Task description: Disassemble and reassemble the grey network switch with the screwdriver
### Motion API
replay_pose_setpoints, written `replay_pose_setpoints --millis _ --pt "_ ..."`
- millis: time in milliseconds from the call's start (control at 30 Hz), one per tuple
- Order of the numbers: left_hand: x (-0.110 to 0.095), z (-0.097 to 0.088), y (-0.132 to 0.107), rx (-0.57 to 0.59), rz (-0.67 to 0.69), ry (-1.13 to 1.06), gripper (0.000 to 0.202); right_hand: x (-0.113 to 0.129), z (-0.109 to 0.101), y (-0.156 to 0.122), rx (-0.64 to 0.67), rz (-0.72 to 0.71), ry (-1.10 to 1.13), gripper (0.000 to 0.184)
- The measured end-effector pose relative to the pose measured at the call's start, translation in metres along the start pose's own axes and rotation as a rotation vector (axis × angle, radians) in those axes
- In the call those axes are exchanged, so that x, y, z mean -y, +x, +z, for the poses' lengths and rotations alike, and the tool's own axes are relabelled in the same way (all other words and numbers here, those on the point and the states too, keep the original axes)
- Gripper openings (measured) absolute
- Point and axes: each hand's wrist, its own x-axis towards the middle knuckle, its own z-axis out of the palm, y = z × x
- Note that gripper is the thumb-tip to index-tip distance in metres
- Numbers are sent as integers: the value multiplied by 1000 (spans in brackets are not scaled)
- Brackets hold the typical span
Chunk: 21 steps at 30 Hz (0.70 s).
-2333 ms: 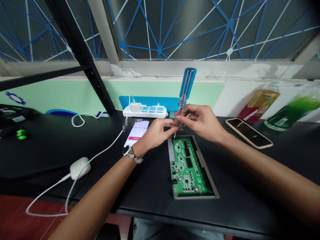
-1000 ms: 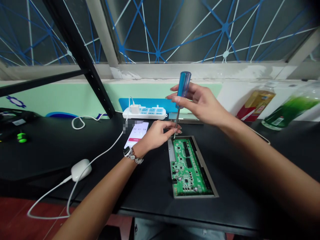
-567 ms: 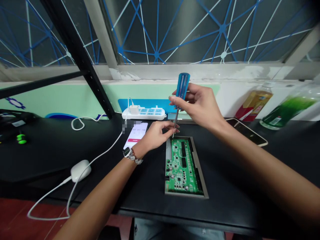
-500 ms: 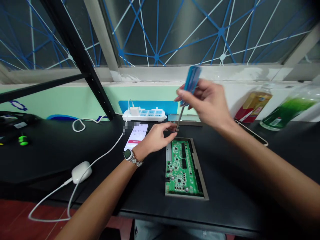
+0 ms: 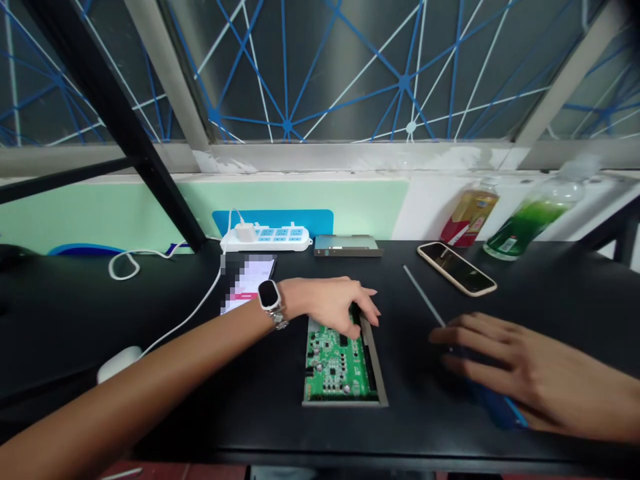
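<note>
A green circuit board [image 5: 330, 367] lies in a grey metal tray [image 5: 374, 373] on the black bench. My left hand [image 5: 335, 307] rests palm down on the board's far end, its fingers curled over the tray's right rail. A watch [image 5: 269, 295] sits on that wrist. To the right of the tray, my right hand [image 5: 505, 360] lies low over a blue-handled screwdriver [image 5: 495, 405]. Its fingers cover the middle of the tool, and the thin steel shaft points away toward the far side of the bench.
A white power strip [image 5: 265, 239] and a flat metal case [image 5: 347, 245] stand along the wall. A phone [image 5: 457, 268] lies at far right, with bottles [image 5: 470, 217] behind it. Another phone [image 5: 249, 283], pixelated, lies left of my wrist, beside a white cable [image 5: 185, 313].
My right hand has dropped from mid-air to bench level, right of the tray, bringing the screwdriver down nearly flat. My left hand has moved onto the board. The view has tilted and shifted.
</note>
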Motion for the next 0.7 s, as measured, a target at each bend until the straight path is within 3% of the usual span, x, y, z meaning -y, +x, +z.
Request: replay_pose_setpoints --millis 100,267,400,467,600,700 --pt "2 -4 -1 19 -24 35 36 13 5 9 67 -6 -71 53" --pt "-4 -7 5 79 -107 235 20 5 19 1 103 65 -53 63" --pt "-2 -5 5 39 -123 430 26 -3 9 -5 143 49 63 71" --pt "3 -2 2 -12 -149 475 33 -11 1 0 100 89 151 69" --pt "11 7 -2 -97 -171 404 35 -51 0 46 -163 355 251 52" --pt "6 11 -7 -161 -196 337 32 -91 22 106 -199 489 214 51"
